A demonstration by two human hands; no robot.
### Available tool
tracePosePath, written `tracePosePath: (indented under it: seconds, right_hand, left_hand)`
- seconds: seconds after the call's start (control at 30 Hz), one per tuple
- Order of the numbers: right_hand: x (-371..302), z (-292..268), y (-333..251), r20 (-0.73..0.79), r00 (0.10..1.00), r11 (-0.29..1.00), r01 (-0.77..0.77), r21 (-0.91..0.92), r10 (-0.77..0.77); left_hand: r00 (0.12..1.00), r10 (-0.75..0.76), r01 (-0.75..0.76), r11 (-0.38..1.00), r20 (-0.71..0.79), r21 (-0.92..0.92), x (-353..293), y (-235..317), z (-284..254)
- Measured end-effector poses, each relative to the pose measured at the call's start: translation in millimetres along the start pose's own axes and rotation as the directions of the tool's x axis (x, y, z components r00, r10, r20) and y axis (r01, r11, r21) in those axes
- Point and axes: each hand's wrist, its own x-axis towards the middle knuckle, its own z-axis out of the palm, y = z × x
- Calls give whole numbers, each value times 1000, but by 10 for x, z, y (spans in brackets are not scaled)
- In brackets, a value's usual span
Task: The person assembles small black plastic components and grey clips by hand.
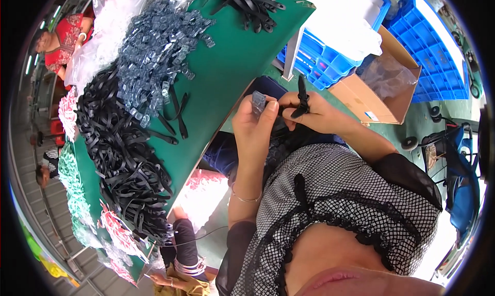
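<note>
My left hand (pixel 251 125) is closed, pinching a small translucent grey plastic piece (pixel 259 99) between thumb and fingers. Close beside it, my right hand (pixel 320 113) is closed on a black strap (pixel 302 96), whose looped end sticks up past the fingers. Whether strap and plastic piece are joined is hidden by the fingers. Both hands are above my lap, off the table's edge. On the green table (pixel 232 54) lies a heap of similar translucent grey plastic pieces (pixel 154 54), next to a long pile of black straps (pixel 124 151).
A few straps (pixel 178 113) lie apart near the table edge, with another bunch (pixel 250 7) at the far corner. Blue crates (pixel 425 48) and an open cardboard box (pixel 384 85) stand to the right. Across the table sits a person in red (pixel 67 41); another person's arm (pixel 180 283) shows below.
</note>
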Motion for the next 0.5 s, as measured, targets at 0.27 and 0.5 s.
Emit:
tracePosePath:
  seconds: [0.27,0.5]
  right_hand:
    - [93,11,24,-9,1000,854,7,519,-3]
    - [208,91,-8,189,972,797,-222,562,137]
  left_hand:
    - [993,93,-104,979,-70,-173,-131,-65,-156]
    - [998,62,-64,943,-17,-326,-210,-175,-287]
